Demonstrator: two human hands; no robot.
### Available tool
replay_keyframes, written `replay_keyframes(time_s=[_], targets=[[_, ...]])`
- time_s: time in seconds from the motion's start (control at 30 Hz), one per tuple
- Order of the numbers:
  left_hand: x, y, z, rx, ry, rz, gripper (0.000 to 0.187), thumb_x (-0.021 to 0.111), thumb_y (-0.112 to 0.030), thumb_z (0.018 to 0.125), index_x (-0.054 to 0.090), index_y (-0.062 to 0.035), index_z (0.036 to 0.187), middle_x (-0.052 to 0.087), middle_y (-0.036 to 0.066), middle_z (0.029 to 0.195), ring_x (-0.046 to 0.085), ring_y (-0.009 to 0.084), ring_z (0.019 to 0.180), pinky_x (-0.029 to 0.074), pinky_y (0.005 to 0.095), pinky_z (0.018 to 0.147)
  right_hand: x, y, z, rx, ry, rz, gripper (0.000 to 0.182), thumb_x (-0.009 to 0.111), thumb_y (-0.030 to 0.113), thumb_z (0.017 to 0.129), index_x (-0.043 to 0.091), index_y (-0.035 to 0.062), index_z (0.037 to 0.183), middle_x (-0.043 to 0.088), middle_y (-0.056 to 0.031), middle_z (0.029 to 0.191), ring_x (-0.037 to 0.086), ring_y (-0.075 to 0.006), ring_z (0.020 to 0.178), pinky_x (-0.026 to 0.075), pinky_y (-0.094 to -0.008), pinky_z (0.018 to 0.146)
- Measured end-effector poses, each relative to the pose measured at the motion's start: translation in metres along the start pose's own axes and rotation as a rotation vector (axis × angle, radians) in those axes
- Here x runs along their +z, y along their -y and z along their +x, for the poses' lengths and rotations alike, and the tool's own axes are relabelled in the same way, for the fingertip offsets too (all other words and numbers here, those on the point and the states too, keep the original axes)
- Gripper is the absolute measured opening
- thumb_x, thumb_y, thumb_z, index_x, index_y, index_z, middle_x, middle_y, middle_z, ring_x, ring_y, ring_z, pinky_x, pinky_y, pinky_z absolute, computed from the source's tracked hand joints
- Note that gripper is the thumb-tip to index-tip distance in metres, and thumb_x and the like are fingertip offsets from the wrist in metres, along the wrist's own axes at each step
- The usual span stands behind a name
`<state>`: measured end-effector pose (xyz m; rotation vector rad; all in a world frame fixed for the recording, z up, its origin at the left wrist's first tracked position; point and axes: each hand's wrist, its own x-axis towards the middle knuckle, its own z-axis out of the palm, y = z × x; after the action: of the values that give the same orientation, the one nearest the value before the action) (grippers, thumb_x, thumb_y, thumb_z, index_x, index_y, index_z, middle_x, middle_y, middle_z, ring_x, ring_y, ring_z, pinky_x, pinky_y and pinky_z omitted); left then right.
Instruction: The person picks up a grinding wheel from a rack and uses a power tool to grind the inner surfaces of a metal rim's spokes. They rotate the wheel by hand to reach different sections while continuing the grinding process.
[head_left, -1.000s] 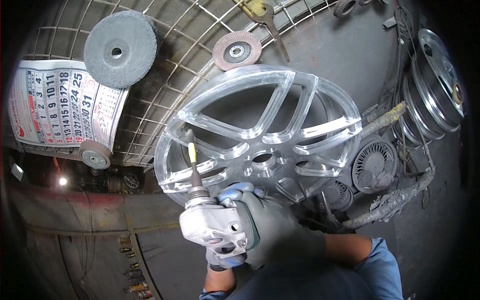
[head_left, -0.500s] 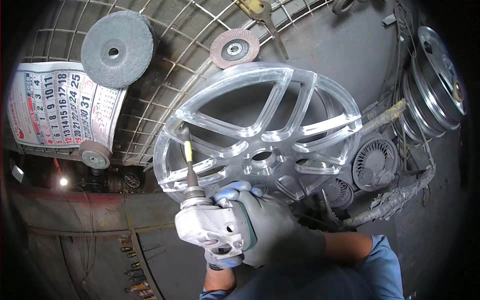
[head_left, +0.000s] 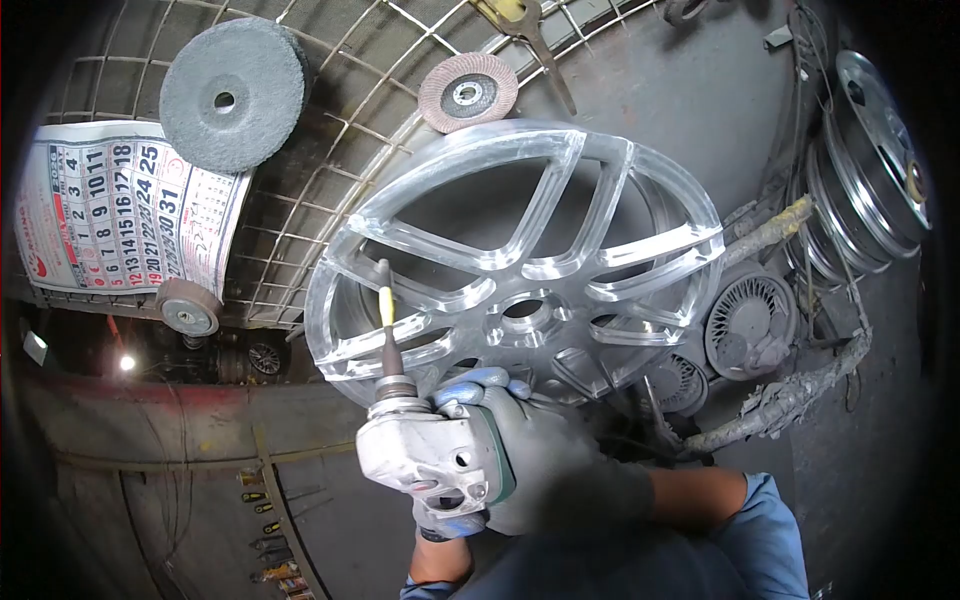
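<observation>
A silvery spoked alloy wheel (head_left: pixel 560 310) stands in front of me, its hub left of the wheel's right-hand spokes. My right hand (head_left: pixel 545 460), in a grey glove with bluish fingertips, is closed round the green-edged rear of a pale power tool (head_left: pixel 425 455). Below the tool, my left hand (head_left: pixel 450 522), also gloved, grips its underside; the tool hides part of that hand. From the tool's head a long shaft with a yellow band (head_left: pixel 387 305) points up over the wheel's left spokes. Whether its rounded tip touches the metal cannot be made out.
Behind the wheel a wire grid (head_left: pixel 300 215) carries a grey abrasive disc (head_left: pixel 265 95), a flap disc (head_left: pixel 490 85), a small wheel (head_left: pixel 188 308), a calendar (head_left: pixel 120 210) and a wrench (head_left: pixel 540 50). At right are stacked rims (head_left: pixel 880 150), a crusted bar (head_left: pixel 780 405) and a hubcap (head_left: pixel 750 325).
The power tool and both hands have shifted slightly to the right, and the shaft's tip has moved right across the left spokes. Both hands keep their grip.
</observation>
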<state>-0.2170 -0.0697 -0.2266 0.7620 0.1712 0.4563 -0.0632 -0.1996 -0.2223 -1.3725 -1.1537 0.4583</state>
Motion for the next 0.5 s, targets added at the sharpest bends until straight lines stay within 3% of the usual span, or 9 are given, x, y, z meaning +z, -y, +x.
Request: replay_keyframes(time_s=[0.3,0.37,0.4,0.47,0.5], targets=[[0.002,-0.008,0.006,0.022,0.003,-0.015,0.052,0.047,-0.04,0.104,0.04,-0.0087,0.145,0.051,0.013,0.139,0.054,0.0295,0.125,0.048,0.0458,0.106,-0.005,0.012,0.013,-0.097,-0.108,-0.234,0.063,0.066,0.044,0.083,0.057,-0.0061,0.119,0.059,-0.0229,0.102,0.063,-0.0342,0.082,0.047,-0.0467,0.075],[0.003,-0.009,0.008,0.025,0.002,-0.018,0.052,0.047,-0.04,0.104,0.04,-0.0088,0.145,0.051,0.013,0.139,0.054,0.0295,0.125,0.048,0.0459,0.106,0.004,0.01,0.02,-0.167,-0.188,-0.286,0.05,0.065,0.031,0.083,0.063,-0.0084,0.113,0.063,-0.0239,0.101,0.068,-0.0329,0.075,0.056,-0.0403,0.068],[0.002,-0.009,0.009,0.025,0.001,-0.017,0.052,0.047,-0.039,0.104,0.04,-0.0089,0.145,0.051,0.013,0.139,0.054,0.0295,0.126,0.048,0.0459,0.106,0.004,0.01,0.019,-0.168,-0.189,-0.285,0.05,0.065,0.031,0.083,0.063,-0.0084,0.113,0.063,-0.0239,0.101,0.068,-0.0329,0.075,0.056,-0.0403,0.068],[0.002,-0.009,0.011,0.024,0.0,-0.015,0.052,0.047,-0.039,0.104,0.04,-0.0089,0.145,0.051,0.013,0.139,0.053,0.0295,0.126,0.048,0.0459,0.106,0.003,0.008,0.017,-0.127,-0.092,-0.232,0.07,0.065,0.047,0.082,0.055,-0.0088,0.123,0.059,-0.0267,0.104,0.064,-0.0353,0.084,0.048,-0.0457,0.075],[0.002,-0.01,0.013,0.027,0.001,-0.021,0.052,0.047,-0.039,0.104,0.04,-0.009,0.145,0.051,0.013,0.139,0.053,0.0295,0.126,0.048,0.0459,0.106,0.002,0.008,0.017,-0.126,-0.093,-0.232,0.07,0.065,0.047,0.082,0.055,-0.0088,0.123,0.059,-0.0267,0.104,0.064,-0.0353,0.084,0.048,-0.0457,0.075]])
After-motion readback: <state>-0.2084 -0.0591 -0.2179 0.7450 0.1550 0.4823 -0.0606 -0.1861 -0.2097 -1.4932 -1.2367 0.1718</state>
